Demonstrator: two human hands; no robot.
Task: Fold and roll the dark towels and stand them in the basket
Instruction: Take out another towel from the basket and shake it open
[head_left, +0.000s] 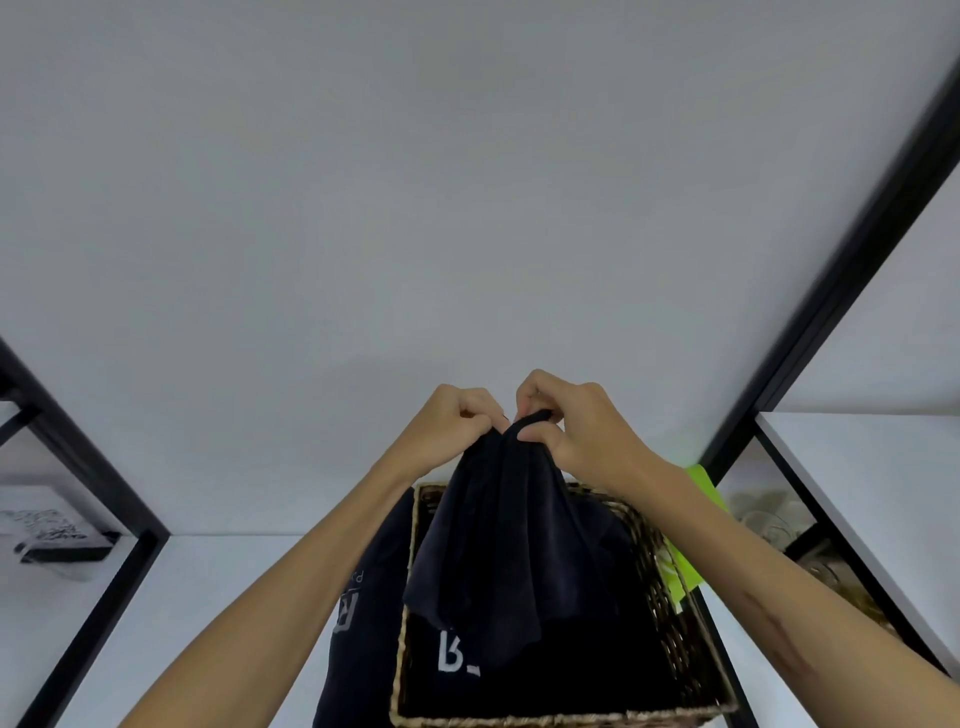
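Above the basket (670, 582), near the middle of the white shelf (218, 597), I hold one dark towel (498, 545) up in the air with both hands. My left hand (447, 421) and my right hand (576, 421) are close together, almost touching, and each one is closed in a pinch on the top edge of the towel. The cloth hangs down freely from this pinch and its lower corner reaches into the basket opening.

More dark cloth lies inside the basket with a pale printed mark, and another dark towel (363, 597) hangs over the left wall of the basket, just beside it. Something bright green (701, 493) shows behind my right wrist, at the right side of the basket; I cannot tell what it is.

I judge the towel as light, soft and without any stiffness, so it will sag and bunch wherever it is not supported. It seems not slippery. For folding, I think the best hold is at two top corners, hands well apart, so the edge becomes straight and the cloth hangs flat.
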